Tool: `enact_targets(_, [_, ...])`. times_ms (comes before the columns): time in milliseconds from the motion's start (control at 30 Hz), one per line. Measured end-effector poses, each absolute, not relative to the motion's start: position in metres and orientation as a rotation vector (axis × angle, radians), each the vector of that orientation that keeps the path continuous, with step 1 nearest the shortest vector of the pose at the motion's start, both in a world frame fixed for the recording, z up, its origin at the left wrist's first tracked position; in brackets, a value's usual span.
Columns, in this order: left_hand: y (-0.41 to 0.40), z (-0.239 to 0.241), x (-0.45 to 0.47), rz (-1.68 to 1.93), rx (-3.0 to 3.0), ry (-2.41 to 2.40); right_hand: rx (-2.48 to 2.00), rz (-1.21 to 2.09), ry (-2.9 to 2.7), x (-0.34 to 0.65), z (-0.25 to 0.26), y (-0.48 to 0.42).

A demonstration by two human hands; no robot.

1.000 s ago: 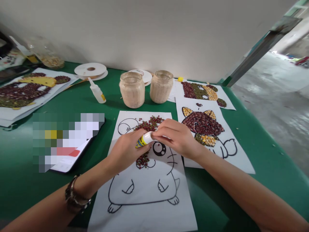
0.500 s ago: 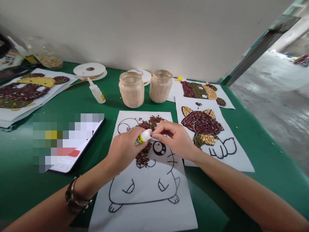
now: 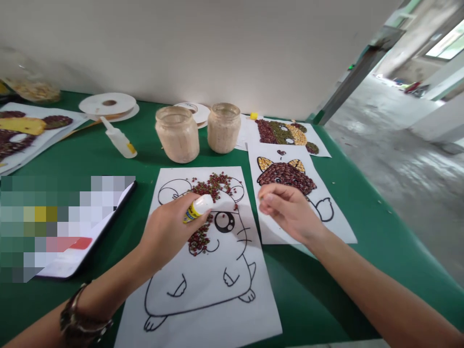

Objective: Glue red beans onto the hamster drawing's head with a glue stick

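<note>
A small white glue bottle (image 3: 197, 209) with a yellow label is wrapped in my left hand (image 3: 165, 224), its white tip pointing up and right. Beneath it lies a sheet with a line-drawn hamster (image 3: 203, 290). Red and green beans (image 3: 213, 186) cover part of the hamster's head, between the ears and down to the nose. My right hand (image 3: 290, 210) is closed in a pinch above the fox picture (image 3: 286, 176), apart from the bottle. Whatever sits between its fingertips is too small to name.
Two cloudy jars (image 3: 177, 135) stand behind the sheet. Another glue bottle (image 3: 119, 140), a ribbon spool (image 3: 108, 104) and a phone (image 3: 83, 251) are to the left. More bean pictures (image 3: 290, 131) lie at the back right and far left. A wall (image 3: 203, 48) borders the green table.
My right hand has moved right, away from the bottle's tip, to over the fox picture. My left hand still holds the bottle. The view has shifted slightly right.
</note>
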State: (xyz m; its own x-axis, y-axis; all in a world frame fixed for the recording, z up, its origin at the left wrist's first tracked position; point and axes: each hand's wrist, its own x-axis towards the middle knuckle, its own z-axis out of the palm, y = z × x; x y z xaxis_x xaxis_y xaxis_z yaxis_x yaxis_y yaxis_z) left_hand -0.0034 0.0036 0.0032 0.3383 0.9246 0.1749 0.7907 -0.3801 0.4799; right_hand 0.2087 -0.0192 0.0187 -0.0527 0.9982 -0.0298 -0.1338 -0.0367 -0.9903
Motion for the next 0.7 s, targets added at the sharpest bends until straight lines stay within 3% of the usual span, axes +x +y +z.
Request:
enact_targets(167, [0.002, 0.0, -0.003, 0.615, 2.299, 1.506, -1.417, 0.578, -1.131, 0.279, 0.014, -0.038])
enact_targets(300, [0.003, -0.001, -0.003, 0.605, 2.29, 1.498, -1.76, 0.086, -1.46, 0.312, 0.003, -0.064])
enact_targets(700, [0.003, -0.003, 0.0, 0.581, 2.27, 1.489, -1.707, -0.263, -1.94, 0.316, -0.015, -0.058])
